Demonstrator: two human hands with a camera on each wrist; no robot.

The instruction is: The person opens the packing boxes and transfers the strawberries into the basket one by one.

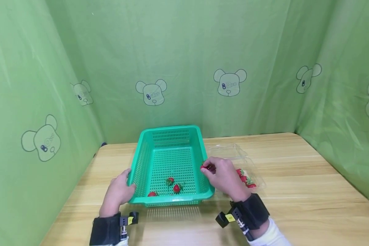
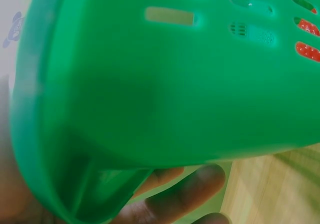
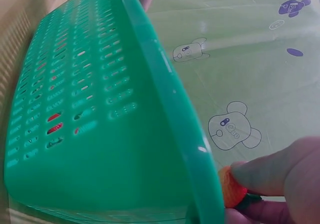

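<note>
A green plastic basket [image 1: 172, 164] with slotted walls holds a few strawberries [image 1: 176, 188] near its front end. My left hand [image 1: 118, 191] grips its left rim by the front corner, with the thumb over the rim and fingers beneath it in the left wrist view. Just at the right rim, my right hand [image 1: 222, 176] pinches a strawberry [image 3: 232, 186] between thumb and fingers, its green leaves toward the palm. Behind that hand lies an open clear plastic box [image 1: 258, 174] with more strawberries [image 1: 244, 177], partly hidden by the hand.
The box's clear lid [image 1: 226, 150] lies folded back behind it, right of the basket. Everything rests on a wooden table [image 1: 304, 181]. Green curtains [image 1: 184, 51] with bear heads printed on them hang behind and at both sides.
</note>
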